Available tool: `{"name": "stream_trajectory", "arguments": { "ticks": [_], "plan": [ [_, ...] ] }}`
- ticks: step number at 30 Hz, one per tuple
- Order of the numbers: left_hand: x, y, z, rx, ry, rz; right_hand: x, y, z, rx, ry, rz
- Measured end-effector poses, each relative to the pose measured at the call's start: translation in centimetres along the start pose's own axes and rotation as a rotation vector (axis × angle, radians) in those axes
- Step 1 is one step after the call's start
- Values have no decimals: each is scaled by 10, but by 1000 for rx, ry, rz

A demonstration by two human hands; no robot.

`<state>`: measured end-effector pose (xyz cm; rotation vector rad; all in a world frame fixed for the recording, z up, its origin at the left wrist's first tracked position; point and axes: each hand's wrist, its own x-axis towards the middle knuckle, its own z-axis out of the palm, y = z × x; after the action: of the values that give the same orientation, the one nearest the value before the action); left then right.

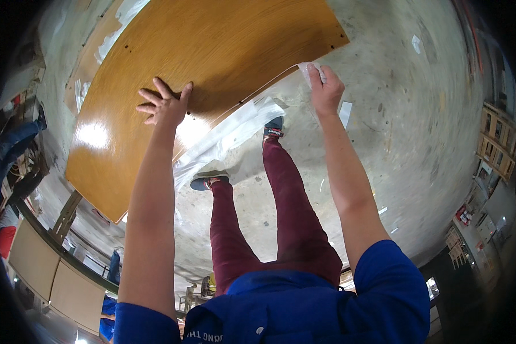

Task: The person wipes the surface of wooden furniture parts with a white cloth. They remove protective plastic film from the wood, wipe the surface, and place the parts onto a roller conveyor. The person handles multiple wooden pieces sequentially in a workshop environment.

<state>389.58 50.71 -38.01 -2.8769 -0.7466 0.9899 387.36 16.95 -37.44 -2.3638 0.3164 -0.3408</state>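
A large glossy brown wooden panel (pixel 212 51) lies tilted above a concrete floor. My left hand (pixel 165 104) rests flat on its surface near the lower edge, fingers spread. My right hand (pixel 325 87) is closed on a piece of clear plastic wrap (pixel 311 70) just past the panel's right edge. More clear plastic film (pixel 232 131) hangs loose under the panel's lower edge. My legs in dark red trousers and my two shoes (pixel 209 180) stand on the floor below the panel.
Concrete floor (pixel 407 114) with scraps of white plastic (pixel 345 112). Light panels (pixel 74 286) and a metal frame (pixel 66 215) lie at lower left. Another person in blue (pixel 8 143) is at the left rim. Wooden shelving (pixel 499 143) stands at the right.
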Motion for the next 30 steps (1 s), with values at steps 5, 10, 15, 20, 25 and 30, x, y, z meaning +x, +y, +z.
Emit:
{"name": "stream_trajectory", "arguments": {
  "ticks": [5,10,15,20,25,30],
  "plan": [
    [1,3,-1,-1,-23,-27,32,29,-17,-34,88,91],
    [0,6,-5,53,-49,-58,53,47,-25,-30,148,175],
    [2,10,-5,58,-63,-36,63,66,-30,-43,174,143],
    [12,-3,6,103,-16,-40,72,66,-33,-24,122,144],
    [16,-6,9,112,-31,-7,93,75,-42,-53,126,112],
    [15,-4,8,127,-18,10,111,76,-43,-77,102,64]
  ]
}}
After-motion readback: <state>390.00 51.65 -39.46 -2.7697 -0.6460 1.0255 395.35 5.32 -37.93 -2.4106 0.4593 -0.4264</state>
